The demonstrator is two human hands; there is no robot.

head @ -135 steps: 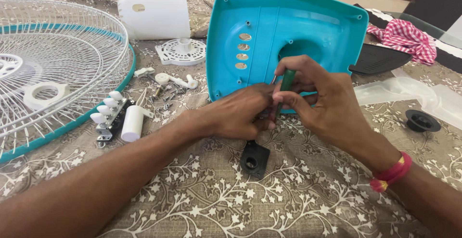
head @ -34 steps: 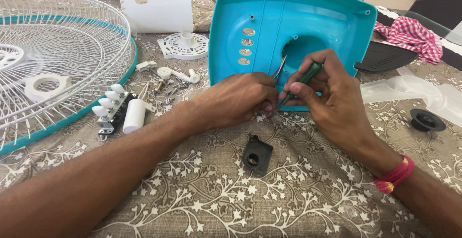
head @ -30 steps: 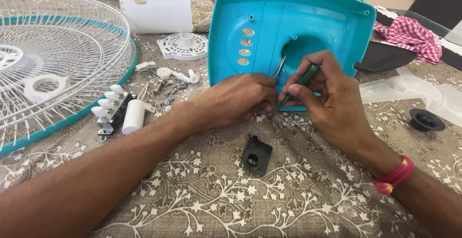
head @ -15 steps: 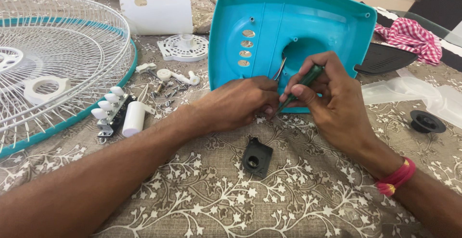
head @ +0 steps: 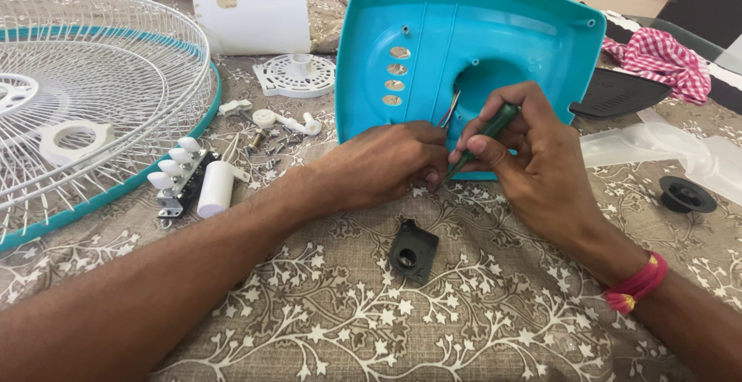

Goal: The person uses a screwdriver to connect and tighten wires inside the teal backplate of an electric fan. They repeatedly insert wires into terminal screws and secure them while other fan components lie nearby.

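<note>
Barely anything has shifted over the last second: both hands stay bunched at the lower edge of the turquoise base cover (head: 433, 65), and the screwdriver tilt looks about the same; compared with the oldest frame, the hands sit slightly lower and the small black part is clearer of them.

Nearest the camera, a black plastic bracket (head: 413, 251) with 1 round hole lies loose on the floral tablecloth (head: 325, 328), just below the hands and touching neither.

Next out, the left hand (head: 382, 166) is curled shut, fingertips pinching something small at the cover's bottom edge; what exactly is hidden. The right hand (head: 533, 158), red thread at the wrist, has its fingers closed around a green-handled screwdriver (head: 485, 133), tip angled down toward the left fingertips. Thin wires (head: 448, 110) come out of the cover's recess just above.

Left of the arms: a push-button switch block (head: 182, 173) with 4 white keys, a white capacitor (head: 216, 189) beside it, then loose screws and small white parts (head: 290, 122).

Farther: white fan guard (head: 93, 96) with a teal rim, white vent disc (head: 294, 75), white motor housing (head: 251, 13), a black knob (head: 686, 195) and a red checked cloth (head: 665, 57) to the right.

Judging progress: the fan is mostly apart, switch block and guard already off; work at the cover's edge looks unfinished.
</note>
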